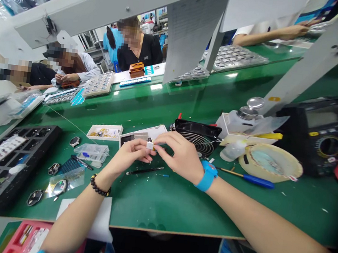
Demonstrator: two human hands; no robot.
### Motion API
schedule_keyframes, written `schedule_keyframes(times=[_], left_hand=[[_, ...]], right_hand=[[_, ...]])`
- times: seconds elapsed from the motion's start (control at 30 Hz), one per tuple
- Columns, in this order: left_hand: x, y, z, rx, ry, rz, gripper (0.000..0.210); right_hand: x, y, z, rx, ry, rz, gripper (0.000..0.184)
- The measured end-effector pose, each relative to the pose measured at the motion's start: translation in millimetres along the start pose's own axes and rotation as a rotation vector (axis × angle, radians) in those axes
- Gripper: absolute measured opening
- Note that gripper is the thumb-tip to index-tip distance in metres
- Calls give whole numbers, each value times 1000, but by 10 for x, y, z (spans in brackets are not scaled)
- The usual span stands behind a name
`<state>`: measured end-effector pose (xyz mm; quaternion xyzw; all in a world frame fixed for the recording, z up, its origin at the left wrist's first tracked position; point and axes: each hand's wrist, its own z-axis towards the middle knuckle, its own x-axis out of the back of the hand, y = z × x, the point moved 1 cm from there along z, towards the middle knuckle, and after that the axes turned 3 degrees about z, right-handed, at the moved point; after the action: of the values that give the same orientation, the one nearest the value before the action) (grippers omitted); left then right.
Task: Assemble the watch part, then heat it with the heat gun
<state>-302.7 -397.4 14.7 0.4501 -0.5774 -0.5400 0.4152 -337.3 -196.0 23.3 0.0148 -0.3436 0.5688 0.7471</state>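
Above the green bench, my left hand [131, 154] is closed in a pinch on a small white square piece [150, 145]. The fingertips of my right hand [180, 154] meet at the right side of this piece, where a tiny yellowish bit shows. Whether the right fingers grip that bit is too small to make out. Below the hands lie black tweezers [145, 170] and a short blue-tipped tool [163, 175]. Just behind the fingers sits an open white box [159, 130] with dark parts in it, partly covered by my hands.
A black fan [197, 136], a blue-handled screwdriver [257, 181], a round cream dish [293, 168] and a multimeter [318, 136] stand to the right. Leftward are a clear plastic case [92, 152], several watch heads [60, 187] and a black compartment tray [33, 163]. Other people sit across the bench.
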Motion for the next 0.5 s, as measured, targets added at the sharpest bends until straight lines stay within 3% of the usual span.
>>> schedule_keyframes(times=[0.17,0.5], left_hand=[[-7,-19,3,-18,30,0,44],[-94,-81,-15,-101,79,141,37]], right_hand=[[-38,0,-40,185,4,-148,13],[-53,27,-60,98,-19,-183,9]])
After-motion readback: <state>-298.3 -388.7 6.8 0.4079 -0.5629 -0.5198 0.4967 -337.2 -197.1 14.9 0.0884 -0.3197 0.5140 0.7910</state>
